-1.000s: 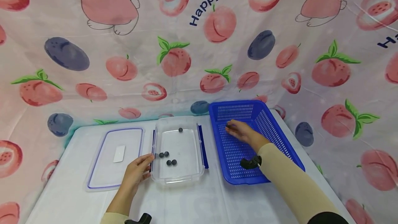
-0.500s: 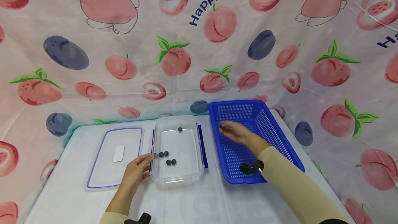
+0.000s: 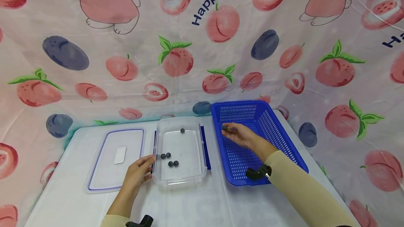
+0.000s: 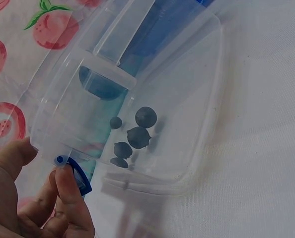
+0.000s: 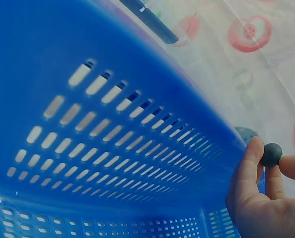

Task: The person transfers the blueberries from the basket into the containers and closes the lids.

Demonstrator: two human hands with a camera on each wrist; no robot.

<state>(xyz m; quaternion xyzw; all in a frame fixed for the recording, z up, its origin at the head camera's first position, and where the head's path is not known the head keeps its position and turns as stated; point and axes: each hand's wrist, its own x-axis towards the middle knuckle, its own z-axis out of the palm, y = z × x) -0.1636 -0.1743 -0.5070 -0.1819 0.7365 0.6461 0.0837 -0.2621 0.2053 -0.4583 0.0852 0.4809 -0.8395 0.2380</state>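
A clear plastic container stands in the middle of the table with several dark blueberries lying loose in it. My left hand holds the container's left side. In the left wrist view, its thumb touches the clear wall and its fingers lie at the blue latch. Over the left part of the blue perforated basket, my right hand pinches one blueberry between thumb and fingertips. The right wrist view shows that berry near the basket's rim.
A clear lid with a blue seal lies flat left of the container. The container's other blue latch hangs out on its right, facing the basket. Behind the table hangs a fruit-print cloth.
The right hand has shifted slightly left inside the basket's outline, and the pinched blueberry now shows more plainly. The left hand stays at the container's side.
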